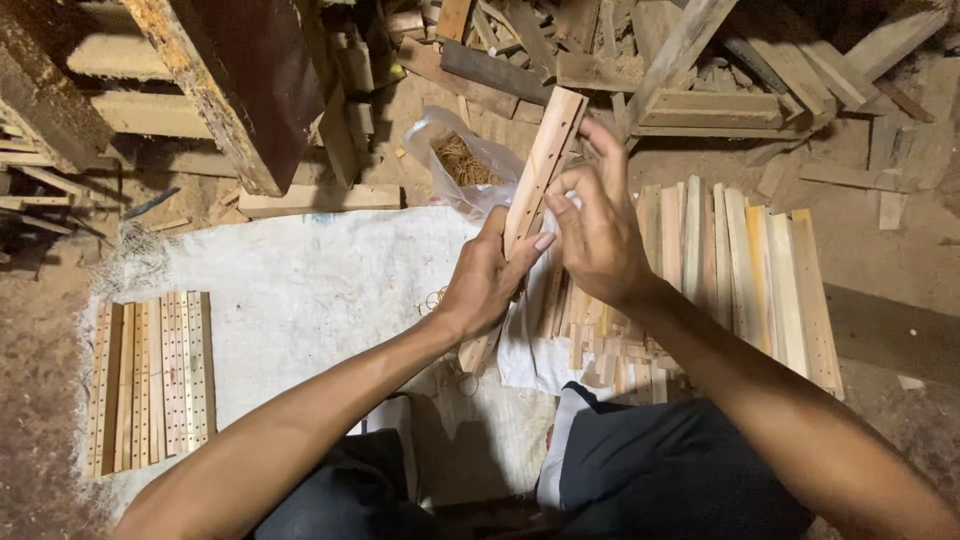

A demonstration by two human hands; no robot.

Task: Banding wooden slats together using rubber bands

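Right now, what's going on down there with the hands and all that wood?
A seated person holds a bundle of drilled wooden slats upright in the left hand, with the right hand against its side. A clear bag of rubber bands lies just behind. More drilled slats lie in a row on the white sheet; plain slats lie to the right.
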